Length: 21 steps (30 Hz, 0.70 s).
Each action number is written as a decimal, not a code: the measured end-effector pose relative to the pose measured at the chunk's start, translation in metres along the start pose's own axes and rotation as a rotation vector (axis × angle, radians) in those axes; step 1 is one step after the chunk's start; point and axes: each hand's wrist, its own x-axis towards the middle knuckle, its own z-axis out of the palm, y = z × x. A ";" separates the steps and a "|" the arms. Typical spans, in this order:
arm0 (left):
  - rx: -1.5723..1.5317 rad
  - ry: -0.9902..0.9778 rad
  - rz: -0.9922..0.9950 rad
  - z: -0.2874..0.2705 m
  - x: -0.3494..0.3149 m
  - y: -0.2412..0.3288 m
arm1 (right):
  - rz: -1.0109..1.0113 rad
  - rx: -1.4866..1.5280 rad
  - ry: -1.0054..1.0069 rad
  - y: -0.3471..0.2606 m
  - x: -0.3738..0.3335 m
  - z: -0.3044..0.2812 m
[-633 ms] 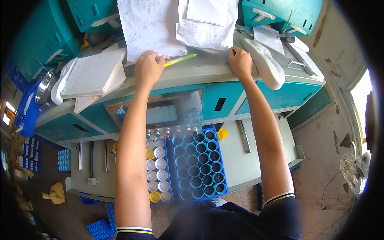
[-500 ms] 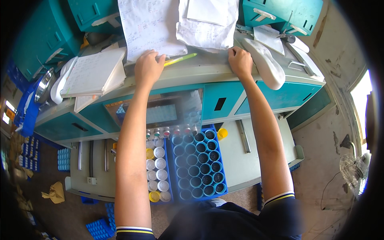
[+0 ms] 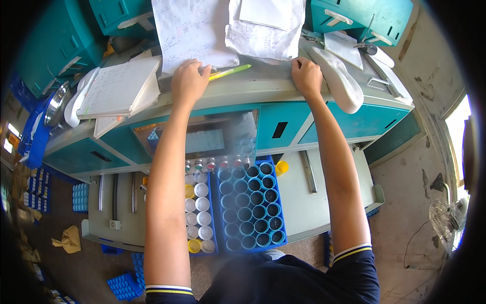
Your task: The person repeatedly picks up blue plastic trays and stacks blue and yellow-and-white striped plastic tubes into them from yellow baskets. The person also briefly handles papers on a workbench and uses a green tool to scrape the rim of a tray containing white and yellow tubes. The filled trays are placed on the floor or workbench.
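L hand (image 3: 191, 82) & R hand (image 3: 306, 77) curled nr tabletop (image 3: 268, 75) edge, can't tell if gripping; yellow-green pen (image 3: 233, 72) by L, bare room btwn pen & R.

paper sheet (image 3: 195, 35) | paper stack (image 3: 119, 86) | handwriting (small, faint) | none legible

- Pen (image 3: 230, 72) just right of the left hand (image 3: 190, 83): yellow and lime green.
- Sheet (image 3: 195, 30) beyond that hand: white, with rows of dark handwriting.
- Curved object (image 3: 338, 82) just right of the right hand (image 3: 307, 78): white.
- Cabinet front (image 3: 267, 121) below the right hand: teal, black slot.
- Cups (image 3: 260, 226) nearer the body than both hands: light blue, many black inside.
- The person's sleeve cuffs (image 3: 168, 290): navy, white and yellow stripes.
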 end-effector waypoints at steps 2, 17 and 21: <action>0.005 0.001 -0.002 0.000 0.000 0.000 | 0.002 0.000 0.000 0.000 0.000 0.000; -0.004 0.027 0.018 0.001 0.000 0.000 | 0.017 -0.003 0.007 -0.002 -0.001 -0.002; 0.005 0.012 0.012 0.000 0.000 -0.001 | 0.009 -0.006 0.002 -0.002 -0.001 -0.002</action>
